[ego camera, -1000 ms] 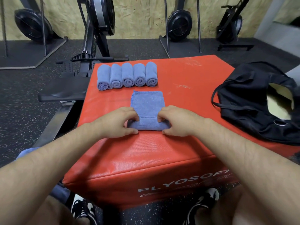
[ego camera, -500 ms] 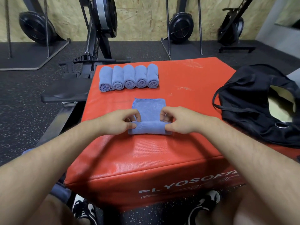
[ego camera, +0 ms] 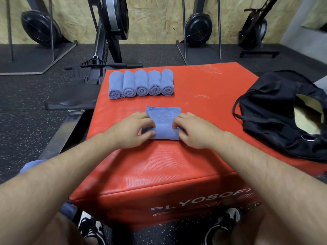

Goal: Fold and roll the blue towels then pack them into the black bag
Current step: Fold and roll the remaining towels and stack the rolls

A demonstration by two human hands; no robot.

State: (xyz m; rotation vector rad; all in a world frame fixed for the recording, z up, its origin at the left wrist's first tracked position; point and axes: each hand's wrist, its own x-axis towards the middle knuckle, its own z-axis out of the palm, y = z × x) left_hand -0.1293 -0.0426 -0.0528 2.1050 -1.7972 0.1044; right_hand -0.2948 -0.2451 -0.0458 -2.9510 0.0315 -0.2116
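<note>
A folded blue towel (ego camera: 164,119) lies in the middle of the red foam box (ego camera: 159,165), its near part wound into a roll. My left hand (ego camera: 131,129) grips the roll's left end with curled fingers. My right hand (ego camera: 192,129) grips its right end the same way. Beyond them, several finished towel rolls (ego camera: 141,84) lie side by side in a row near the box's far left edge. The black bag (ego camera: 276,110) slumps on the right side of the box, its mouth open towards the right.
A rowing machine (ego camera: 99,55) with a black seat rail stands just left of the box. More gym machines line the wooden back wall (ego camera: 159,20). More blue cloth (ego camera: 30,165) shows under my left forearm. My shoes are on the floor below the box's front.
Both hands have rolled the towel further away from me, so the roll is thicker and the flat part beyond it shorter.
</note>
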